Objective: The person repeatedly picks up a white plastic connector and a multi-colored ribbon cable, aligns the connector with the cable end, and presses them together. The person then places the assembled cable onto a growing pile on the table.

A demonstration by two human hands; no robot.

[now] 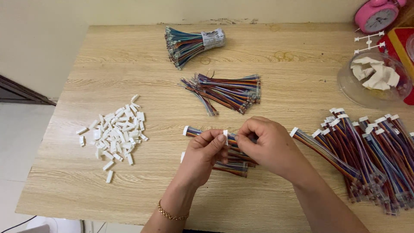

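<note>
Two hands, left hand point(202, 157), right hand point(269, 144), five heaps of coloured wire bundles point(224, 91), one pile of white connectors point(115, 133), one pink clock point(376, 15), one clear bowl point(350, 88)

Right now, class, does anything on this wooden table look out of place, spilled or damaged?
Nothing stands out. The small white plastic connectors lie in a loose heap at left, and the multicoloured ribbon cables are stacked at right, undamaged.
</note>
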